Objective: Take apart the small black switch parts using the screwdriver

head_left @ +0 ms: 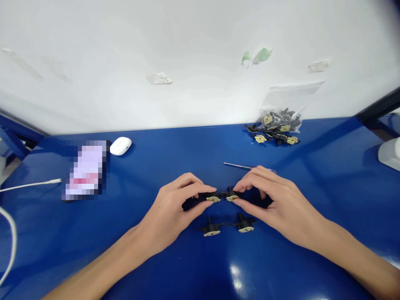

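Note:
Thumb and fingers of my left hand (178,208) pinch a small black part with a pale-yellow disc (213,199) at its base. Opposite it, my right hand (275,196) pinches a matching black part with a yellow disc (231,196). The two parts sit close side by side on the blue table; whether they touch I cannot tell. Nearer to me stand two more of the same kind, a left black part (211,227) and a right black part (244,223). A screwdriver (239,166) lies just beyond my right hand, its handle partly hidden behind the fingers.
At the back right, a clear plastic bag (283,110) of similar parts leans on the white wall, with several loose parts (275,135) before it. On the left lie a blurred-out phone (86,168), a white earbud case (121,146) and a white cable (37,183). A white container (389,154) stands far right.

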`<state>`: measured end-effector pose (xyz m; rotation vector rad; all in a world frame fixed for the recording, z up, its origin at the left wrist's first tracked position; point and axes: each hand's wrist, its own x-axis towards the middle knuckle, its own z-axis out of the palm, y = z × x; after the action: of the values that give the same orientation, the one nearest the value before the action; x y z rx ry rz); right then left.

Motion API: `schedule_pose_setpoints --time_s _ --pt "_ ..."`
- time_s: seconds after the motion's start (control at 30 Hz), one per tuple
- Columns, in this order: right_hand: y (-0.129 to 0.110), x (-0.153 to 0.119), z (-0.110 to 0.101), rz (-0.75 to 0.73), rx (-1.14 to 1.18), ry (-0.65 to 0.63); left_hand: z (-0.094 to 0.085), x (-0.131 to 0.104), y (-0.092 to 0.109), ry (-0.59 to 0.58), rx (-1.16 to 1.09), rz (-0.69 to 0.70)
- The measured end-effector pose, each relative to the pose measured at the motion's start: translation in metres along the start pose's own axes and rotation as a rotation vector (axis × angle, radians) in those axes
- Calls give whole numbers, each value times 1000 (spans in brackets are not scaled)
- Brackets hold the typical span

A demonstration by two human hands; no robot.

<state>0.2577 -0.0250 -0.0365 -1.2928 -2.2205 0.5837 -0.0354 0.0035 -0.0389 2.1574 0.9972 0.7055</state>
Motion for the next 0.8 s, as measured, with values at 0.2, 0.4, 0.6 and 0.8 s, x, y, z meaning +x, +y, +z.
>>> schedule_pose_setpoints --time_s 0.2,0.4,0.6,0.8 --pt "0 0 1 4 9 4 1 2 0 11 7 13" --pt "0 1 3 -16 -8 21 -1 0 3 23 42 2" --pt "-1 -2 -15 17 57 40 -17 -3 11 65 111 69" --pt "0 -8 -35 36 246 -190 -21 -10 19 -52 61 197"
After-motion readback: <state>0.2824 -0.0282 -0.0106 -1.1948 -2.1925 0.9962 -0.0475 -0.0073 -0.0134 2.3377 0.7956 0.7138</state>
